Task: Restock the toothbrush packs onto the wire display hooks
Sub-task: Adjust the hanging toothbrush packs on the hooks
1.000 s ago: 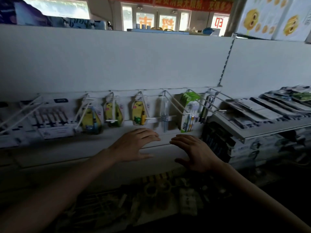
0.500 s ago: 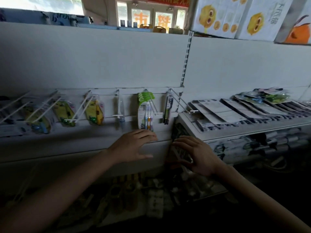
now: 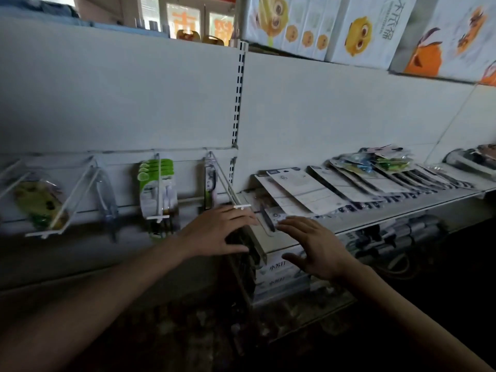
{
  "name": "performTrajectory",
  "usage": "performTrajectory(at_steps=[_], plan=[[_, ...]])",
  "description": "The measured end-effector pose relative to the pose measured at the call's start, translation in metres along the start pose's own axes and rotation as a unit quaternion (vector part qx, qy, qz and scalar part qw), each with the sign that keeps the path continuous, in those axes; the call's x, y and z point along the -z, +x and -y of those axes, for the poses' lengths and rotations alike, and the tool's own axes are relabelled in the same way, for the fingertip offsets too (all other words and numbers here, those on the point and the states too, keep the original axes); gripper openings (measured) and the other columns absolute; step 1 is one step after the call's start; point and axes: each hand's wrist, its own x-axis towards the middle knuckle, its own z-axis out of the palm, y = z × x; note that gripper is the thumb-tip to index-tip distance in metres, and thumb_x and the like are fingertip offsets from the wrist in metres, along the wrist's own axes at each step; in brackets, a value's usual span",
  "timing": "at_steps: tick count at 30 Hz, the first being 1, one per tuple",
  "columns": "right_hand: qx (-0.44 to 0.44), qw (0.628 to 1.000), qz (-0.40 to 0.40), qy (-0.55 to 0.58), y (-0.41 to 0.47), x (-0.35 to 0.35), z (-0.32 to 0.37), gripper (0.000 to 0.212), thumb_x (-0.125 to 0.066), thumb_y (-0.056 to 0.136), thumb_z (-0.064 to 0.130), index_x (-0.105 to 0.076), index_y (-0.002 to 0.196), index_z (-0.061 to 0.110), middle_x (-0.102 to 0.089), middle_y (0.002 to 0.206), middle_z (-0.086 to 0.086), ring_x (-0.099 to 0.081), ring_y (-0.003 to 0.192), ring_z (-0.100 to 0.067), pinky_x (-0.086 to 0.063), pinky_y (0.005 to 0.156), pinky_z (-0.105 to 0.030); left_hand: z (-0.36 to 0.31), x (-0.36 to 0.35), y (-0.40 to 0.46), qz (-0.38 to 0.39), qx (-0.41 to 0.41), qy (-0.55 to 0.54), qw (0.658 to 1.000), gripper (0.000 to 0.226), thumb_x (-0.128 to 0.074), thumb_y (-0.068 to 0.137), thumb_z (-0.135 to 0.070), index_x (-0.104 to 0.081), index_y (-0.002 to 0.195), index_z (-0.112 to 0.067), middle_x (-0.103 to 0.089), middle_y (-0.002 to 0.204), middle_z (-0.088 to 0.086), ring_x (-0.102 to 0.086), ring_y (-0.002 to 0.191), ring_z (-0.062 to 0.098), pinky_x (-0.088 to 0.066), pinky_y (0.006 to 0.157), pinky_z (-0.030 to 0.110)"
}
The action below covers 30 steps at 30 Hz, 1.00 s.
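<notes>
The long white metal shelf (image 3: 402, 208) carries flat grey-and-white carded toothbrush packs (image 3: 303, 191), overlapped so each stays reachable. White wire display hooks (image 3: 228, 183) jut from the back panel, mostly thinly stocked. My left hand (image 3: 214, 232) and right hand (image 3: 314, 245) hover open, fingers spread, holding nothing, probably reaching for a pack.

Single head-worn view, aimed forward and down, close to shelving. Left hand (image 3: 220, 232) and right hand (image 3: 314, 248) framed centre; wire display hooks (image 3: 158, 189) seen left of hands, shelf (image 3: 402, 208) to right.
</notes>
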Motion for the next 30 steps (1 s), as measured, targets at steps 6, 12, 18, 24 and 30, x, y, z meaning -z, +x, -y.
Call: performTrajectory(at_steps=[6,12,18,24,30], plan=[[-0.068,0.997,-0.02,0.0,0.006,-0.001,-0.071,0.062,-0.055,0.092,0.059,-0.053,0.14,0.021,-0.058,0.14,0.0,-0.051,0.131,-0.022,-0.047,0.104,-0.04,0.002,-0.036,0.066,-0.021,-0.017,-0.035,0.999,0.055,-0.051,0.094,-0.061,-0.048,0.141,-0.033,-0.047,0.146,-0.013,-0.043,0.132,0.005,-0.034,0.108,0.021],[-0.101,0.994,0.033,-0.01,0.03,-0.01,-0.136,0.087,-0.033,0.086,0.081,-0.044,0.147,0.02,-0.046,0.152,-0.003,-0.043,0.14,-0.025,-0.042,0.109,-0.039,0.01,-0.067,0.12,0.003,0.082,-0.018,0.996,0.056,-0.039,0.098,-0.061,-0.044,0.144,-0.031,-0.043,0.148,-0.011,-0.046,0.131,0.01,-0.044,0.102,0.03],[-0.086,0.983,0.164,0.011,0.05,-0.011,-0.18,0.091,-0.038,0.088,0.077,-0.018,0.158,0.021,-0.019,0.166,-0.002,-0.032,0.145,-0.027,-0.038,0.112,-0.041,0.004,-0.103,0.167,0.024,0.326,-0.101,0.94,0.078,-0.037,0.093,-0.067,-0.025,0.154,-0.019,-0.019,0.162,0.004,-0.032,0.144,0.024,-0.037,0.112,0.042],[-0.045,0.982,0.18,-0.043,0.047,0.006,-0.219,0.068,-0.047,0.096,0.044,-0.023,0.155,0.021,-0.047,0.148,-0.012,-0.055,0.124,-0.036,-0.046,0.099,-0.042,-0.013,-0.123,0.203,-0.083,0.551,-0.308,0.771,0.077,-0.075,0.067,-0.058,-0.052,0.132,-0.023,-0.066,0.126,-0.002,-0.064,0.109,0.017,-0.055,0.094,0.04],[-0.045,0.986,0.134,-0.086,0.047,0.019,-0.217,0.068,-0.059,0.09,0.046,-0.03,0.145,0.02,-0.063,0.122,-0.01,-0.062,0.11,-0.033,-0.043,0.078,-0.037,-0.049,-0.105,0.24,-0.247,0.562,-0.426,0.665,0.063,-0.078,0.079,-0.005,-0.05,0.134,-0.017,-0.065,0.121,0.002,-0.064,0.106,0.021,-0.055,0.093,0.043]])
